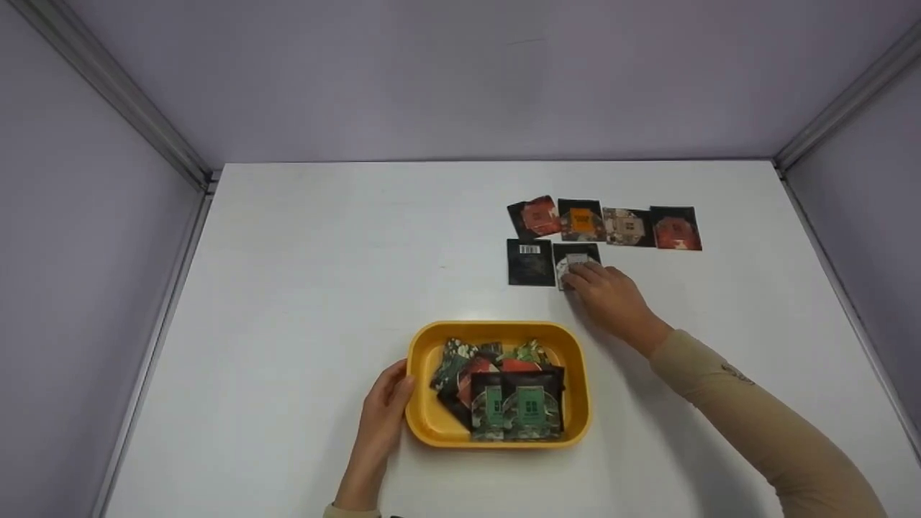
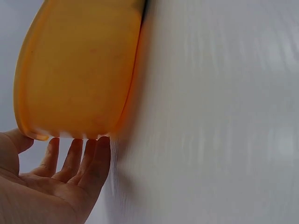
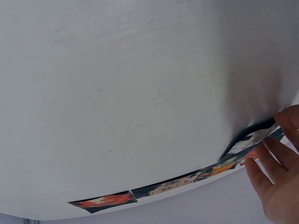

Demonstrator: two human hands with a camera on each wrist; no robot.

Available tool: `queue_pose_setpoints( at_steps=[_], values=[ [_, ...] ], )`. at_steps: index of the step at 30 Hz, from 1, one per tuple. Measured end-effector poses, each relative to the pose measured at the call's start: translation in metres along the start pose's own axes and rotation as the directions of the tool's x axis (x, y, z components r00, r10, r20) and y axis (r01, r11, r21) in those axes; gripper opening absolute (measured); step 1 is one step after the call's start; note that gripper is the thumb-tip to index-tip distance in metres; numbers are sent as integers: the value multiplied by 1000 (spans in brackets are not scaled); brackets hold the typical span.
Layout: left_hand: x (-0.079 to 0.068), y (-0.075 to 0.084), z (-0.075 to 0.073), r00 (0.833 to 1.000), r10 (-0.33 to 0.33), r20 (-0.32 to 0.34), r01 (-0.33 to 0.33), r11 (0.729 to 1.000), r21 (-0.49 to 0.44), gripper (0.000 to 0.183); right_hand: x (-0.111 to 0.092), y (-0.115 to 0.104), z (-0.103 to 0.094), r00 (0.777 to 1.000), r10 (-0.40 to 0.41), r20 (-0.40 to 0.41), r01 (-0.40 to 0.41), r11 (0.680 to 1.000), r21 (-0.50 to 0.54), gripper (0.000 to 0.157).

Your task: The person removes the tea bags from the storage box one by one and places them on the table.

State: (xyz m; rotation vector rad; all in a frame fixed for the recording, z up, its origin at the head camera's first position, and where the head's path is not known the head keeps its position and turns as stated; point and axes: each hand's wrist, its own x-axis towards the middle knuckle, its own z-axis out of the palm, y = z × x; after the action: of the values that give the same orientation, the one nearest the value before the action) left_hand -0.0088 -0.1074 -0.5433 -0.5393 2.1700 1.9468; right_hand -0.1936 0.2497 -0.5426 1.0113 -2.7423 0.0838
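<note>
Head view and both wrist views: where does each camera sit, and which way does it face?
Head: worn on the head, facing forward and down over the table, yellow tray and packets; left hand, right hand and sleeves show.
Left wrist: worn there, facing the yellow tray's outside; the left hand shows at its edge.
Right wrist: worn there, facing table and packets; the right hand shows at the right edge.
Shared: head and left wrist both show the yellow tray; head and right wrist, the packets.
</note>
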Motion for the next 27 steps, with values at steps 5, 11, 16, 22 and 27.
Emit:
queue_pose_setpoints(
  at_steps=[5,11,16,22,27],
  values=[
    [-2,1,0,1000,-6,6,6,1000,-2,59,-2,-6,-10,999,-27,-43,27,1000,14,28],
    [-2,2,0,1000,21,15,-21,1000,14,57,-2,-20,-30,995,-71,-69,74,997,36,33],
    [0,0,0,1000,3,3,-3,1000,22,58,-3,-37,-46,990,-113,-81,117,992,45,35],
    [0,-1,-1,1000,19,14,-19,1000,24,56,-8,-56,-61,974,-197,-109,204,977,59,34],
    [0,-1,0,1000,14,14,-15,1000,27,57,-12,-73,-70,952,-287,-108,295,953,72,36]
  ],
)
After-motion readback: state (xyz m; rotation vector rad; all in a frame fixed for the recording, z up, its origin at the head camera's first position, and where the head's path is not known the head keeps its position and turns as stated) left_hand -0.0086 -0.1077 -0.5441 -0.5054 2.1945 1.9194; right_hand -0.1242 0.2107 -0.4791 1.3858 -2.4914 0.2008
